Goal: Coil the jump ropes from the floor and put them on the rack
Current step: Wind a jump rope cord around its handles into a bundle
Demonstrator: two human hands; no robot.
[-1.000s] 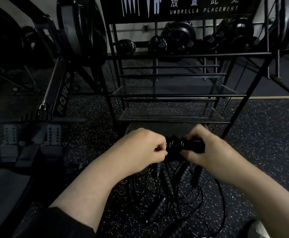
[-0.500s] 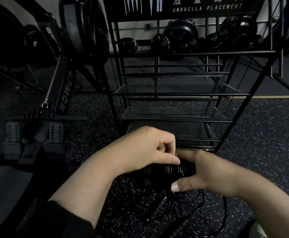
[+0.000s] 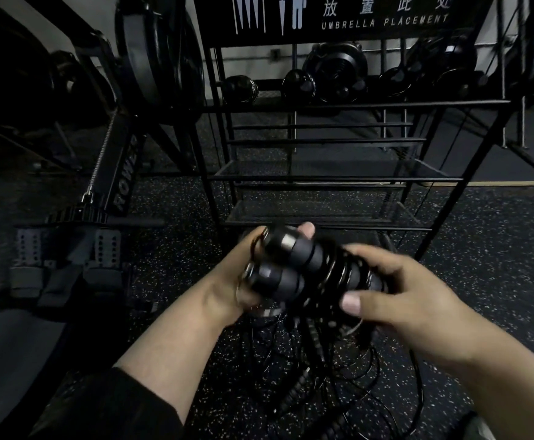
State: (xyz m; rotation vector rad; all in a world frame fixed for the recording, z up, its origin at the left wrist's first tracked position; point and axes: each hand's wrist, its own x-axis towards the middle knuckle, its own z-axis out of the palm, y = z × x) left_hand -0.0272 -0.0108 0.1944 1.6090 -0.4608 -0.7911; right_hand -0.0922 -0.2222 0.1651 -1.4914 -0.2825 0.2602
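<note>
Rower (image 3: 122,173): stands at far left on the speckled floor (image 3: 497,249); footplates near its base.
Left hand (image 3: 243,281): forearm runs up from lower left, dark sleeve pushed back; palm turned inward, fingers curled round the left ends of the jump rope handles (image 3: 294,265), gripping them.
Jump rope handles: black, ribbed, bundled side by side, held between both hands, just in front of the rack's lowest shelf.
Cords (image 3: 338,369): thin black loops hang from the handles to the floor, tangled; further handles lie among them.
Right hand (image 3: 395,290): forearm enters from lower right; thumb below, fingers over the top, clasping the bundle's right end.
Rack (image 3: 322,179): black wire shelving directly behind the hands, sign reading "UMBRELLA PLACEMENT" on top.
</note>
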